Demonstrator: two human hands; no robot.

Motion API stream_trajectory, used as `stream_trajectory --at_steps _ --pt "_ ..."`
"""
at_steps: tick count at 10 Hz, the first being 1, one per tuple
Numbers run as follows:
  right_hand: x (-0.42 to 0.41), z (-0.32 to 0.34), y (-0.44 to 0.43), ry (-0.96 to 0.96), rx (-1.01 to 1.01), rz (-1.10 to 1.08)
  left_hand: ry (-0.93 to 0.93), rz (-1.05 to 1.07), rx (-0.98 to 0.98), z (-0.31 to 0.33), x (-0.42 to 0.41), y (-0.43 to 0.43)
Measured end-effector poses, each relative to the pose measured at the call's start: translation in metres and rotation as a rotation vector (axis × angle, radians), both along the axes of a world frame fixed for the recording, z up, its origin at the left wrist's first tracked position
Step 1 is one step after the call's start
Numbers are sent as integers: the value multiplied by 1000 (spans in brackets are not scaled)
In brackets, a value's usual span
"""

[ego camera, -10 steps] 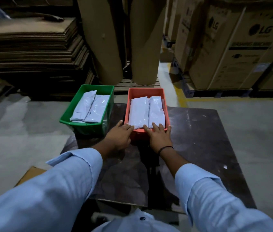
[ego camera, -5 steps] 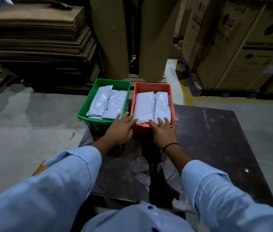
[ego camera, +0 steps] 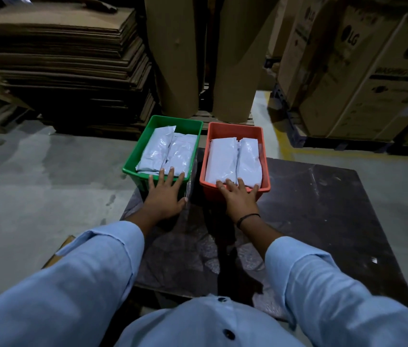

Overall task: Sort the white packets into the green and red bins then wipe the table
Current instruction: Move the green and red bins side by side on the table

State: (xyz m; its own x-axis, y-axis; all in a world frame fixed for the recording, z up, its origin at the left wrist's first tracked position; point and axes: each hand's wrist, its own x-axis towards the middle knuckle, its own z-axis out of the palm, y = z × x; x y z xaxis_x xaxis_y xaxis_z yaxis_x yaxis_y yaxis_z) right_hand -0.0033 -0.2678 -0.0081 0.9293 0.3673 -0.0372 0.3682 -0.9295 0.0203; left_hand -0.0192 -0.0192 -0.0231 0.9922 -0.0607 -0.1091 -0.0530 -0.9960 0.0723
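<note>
Dark table carries the green bin and red bin, both holding white packets that look light, soft and slippery, so the stiff near rims, where the left hand and right hand press with straight, spread fingers, seem the surest hold.

left hand flat against the near wall of the green plastic bin, straight fingers over the rim touching the glossy white packets; right hand same deal on the red plastic bin just beside it, fingertips on its own white packet pair; both bins sit at the far end of the dark scuffed table
</note>
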Motion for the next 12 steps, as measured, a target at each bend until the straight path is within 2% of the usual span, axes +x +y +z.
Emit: stream_trajectory --at_steps 4,12 --pt "11 4 13 53 6 95 101 -83 40 17 -1 -3" --pt "10 10 32 70 1 80 54 -115 27 12 -2 6"
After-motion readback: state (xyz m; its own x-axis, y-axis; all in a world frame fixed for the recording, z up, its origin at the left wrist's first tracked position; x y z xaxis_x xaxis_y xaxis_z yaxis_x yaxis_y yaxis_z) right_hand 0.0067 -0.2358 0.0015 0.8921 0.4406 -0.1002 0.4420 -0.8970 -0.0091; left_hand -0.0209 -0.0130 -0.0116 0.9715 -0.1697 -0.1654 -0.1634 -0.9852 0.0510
